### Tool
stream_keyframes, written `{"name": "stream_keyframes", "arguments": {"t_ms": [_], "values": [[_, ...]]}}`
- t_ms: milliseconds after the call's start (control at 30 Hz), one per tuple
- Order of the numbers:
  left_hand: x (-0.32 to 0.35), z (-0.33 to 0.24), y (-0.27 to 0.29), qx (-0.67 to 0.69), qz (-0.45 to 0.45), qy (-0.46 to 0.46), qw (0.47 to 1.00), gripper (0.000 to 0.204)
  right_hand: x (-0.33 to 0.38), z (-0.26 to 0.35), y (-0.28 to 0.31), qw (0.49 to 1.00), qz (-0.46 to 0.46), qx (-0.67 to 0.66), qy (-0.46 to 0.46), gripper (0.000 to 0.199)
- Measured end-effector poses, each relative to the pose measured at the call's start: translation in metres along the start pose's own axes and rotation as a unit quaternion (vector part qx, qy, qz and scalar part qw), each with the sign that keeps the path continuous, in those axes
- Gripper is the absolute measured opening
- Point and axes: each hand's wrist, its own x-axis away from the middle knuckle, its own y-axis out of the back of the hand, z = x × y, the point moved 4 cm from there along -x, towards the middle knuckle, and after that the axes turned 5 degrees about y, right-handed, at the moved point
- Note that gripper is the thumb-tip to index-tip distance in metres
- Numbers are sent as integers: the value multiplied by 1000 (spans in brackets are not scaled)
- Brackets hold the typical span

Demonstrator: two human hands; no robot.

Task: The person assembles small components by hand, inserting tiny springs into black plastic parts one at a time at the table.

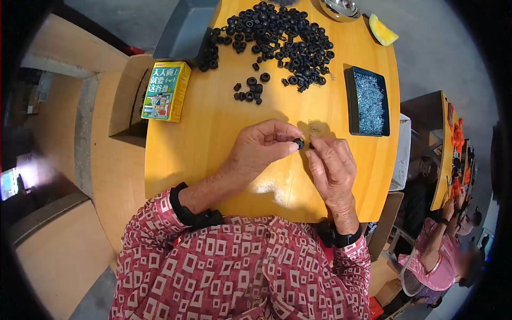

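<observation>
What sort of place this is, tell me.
Probably a small assembly workshop: loose black parts are heaped on the table, a black tray holds tiny glinting pieces, and a co-worker is at another table.

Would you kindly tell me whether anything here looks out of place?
A yellow wedge of apparent melon lies at the far right edge of the yellow wooden table; odd, being food near small round black parts.

Bench point(197, 144) open L side, btwn carton point(166, 92) & L hand point(261, 143). Far ctr blocked by black-parts pile point(298, 49); black tray point(352, 106) blocks nr R edge. Gap btwn pile & tray passable (small cluster point(249, 96) sits L of it).
</observation>
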Motion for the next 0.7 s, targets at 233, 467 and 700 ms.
{"name": "stream_keyframes", "arguments": {"t_ms": [233,467,700], "values": [[1,1,0,15,17,64,998,23,-1,4,-3,987,-30,-143,-69,31],[1,8,2,8,27,32,999,24,2,6,-5,980,-55,-170,-86,26],[-1,7,1,7,50,25,998,24,2,8,0,982,-73,-159,-79,26]]}}
